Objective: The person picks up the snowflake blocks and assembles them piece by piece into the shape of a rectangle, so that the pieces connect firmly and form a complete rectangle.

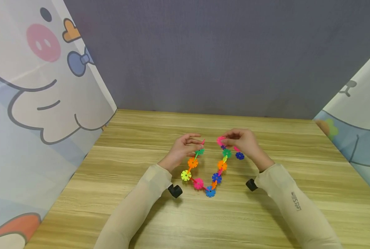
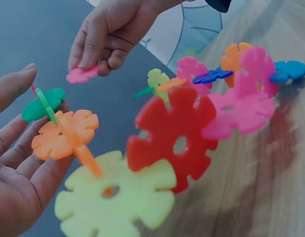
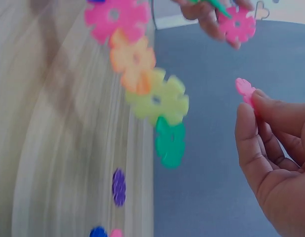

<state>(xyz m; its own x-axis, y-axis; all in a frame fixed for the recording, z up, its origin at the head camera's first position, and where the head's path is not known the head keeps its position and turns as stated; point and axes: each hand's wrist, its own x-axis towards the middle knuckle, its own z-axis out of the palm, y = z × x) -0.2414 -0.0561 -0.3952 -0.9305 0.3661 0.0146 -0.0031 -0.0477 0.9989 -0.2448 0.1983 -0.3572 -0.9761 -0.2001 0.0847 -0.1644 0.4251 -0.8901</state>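
Note:
A U-shaped chain of notched plastic flower discs point(image 1: 198, 183), slotted together in many colours, lies between both hands. My left hand point(image 1: 182, 149) holds the chain's left end by its last pink disc point(image 3: 237, 23), next to a green disc point(image 2: 43, 105). Between thumb and fingertips, my right hand point(image 1: 244, 141) pinches a separate pink flower disc point(image 3: 245, 90). That disc is held up, apart from the chain, beyond the green disc point(image 1: 227, 153) at its right end. In the left wrist view, the yellow disc point(image 2: 115, 197) and red disc point(image 2: 174, 138) are nearest.
Loose discs lie on the wooden table by the right hand: a purple one point(image 3: 119, 187), a dark blue one point(image 1: 239, 156) and a pink one point(image 1: 236, 148). A grey panel point(image 1: 203, 58) stands at the back, with cartoon-printed sheets point(image 1: 48, 103) at the sides.

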